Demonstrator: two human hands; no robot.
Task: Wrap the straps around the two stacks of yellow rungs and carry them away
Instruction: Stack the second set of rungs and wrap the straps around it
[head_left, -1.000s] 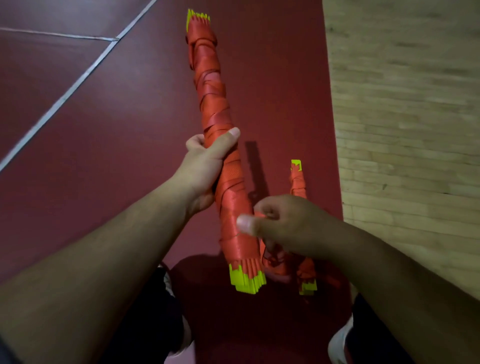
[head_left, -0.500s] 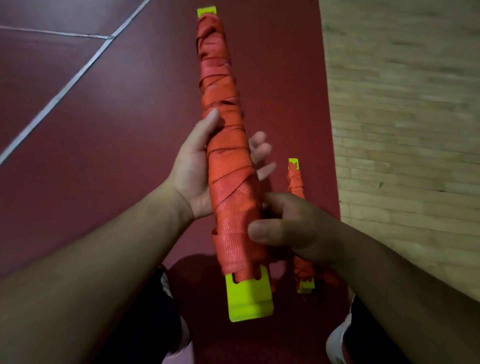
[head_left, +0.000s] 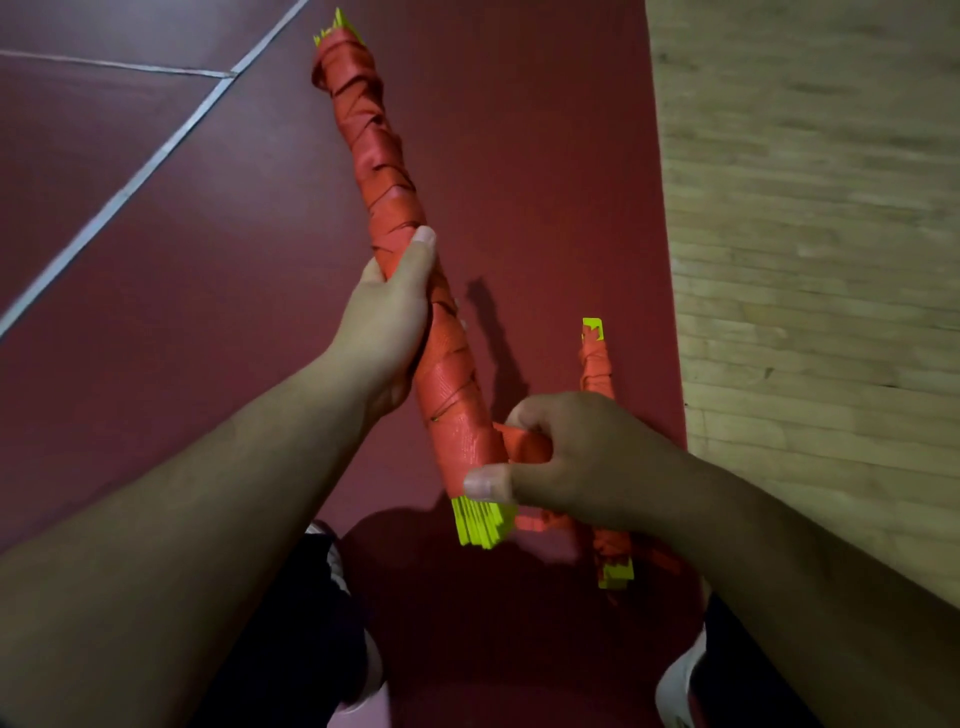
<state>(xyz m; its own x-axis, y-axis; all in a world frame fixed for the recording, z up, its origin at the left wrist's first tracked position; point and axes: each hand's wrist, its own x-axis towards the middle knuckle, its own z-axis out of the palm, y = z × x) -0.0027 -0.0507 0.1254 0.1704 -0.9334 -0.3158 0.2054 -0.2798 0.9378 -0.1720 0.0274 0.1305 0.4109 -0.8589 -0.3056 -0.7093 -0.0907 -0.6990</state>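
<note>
**Gripped at mid-length, strap end pinched near the tip**

Curled round the middle of the raised stack of yellow rungs (head_left: 363, 145), the left hand (head_left: 387, 322) holds it slanting from far left to near centre above the red floor (head_left: 208, 312). The right hand (head_left: 587, 462) pinches the loose strap tail (head_left: 524, 444) at the near end. Further right, the second stack (head_left: 596, 366) lies wrapped on the floor. If that pinch slackens before the tail is tucked, the last turns could loosen and the rungs fan out.

a: colours on the held stack (head_left: 452, 384)?
b: orange-red strap (head_left: 371, 150) in criss-cross turns, neon-yellow rung ends (head_left: 480, 525). second stack (head_left: 596, 364) matches.
a: floor?
b: maroon floor (head_left: 208, 312), pale lines (head_left: 130, 189); tan wood planks (head_left: 805, 260) at three o'clock.
</note>
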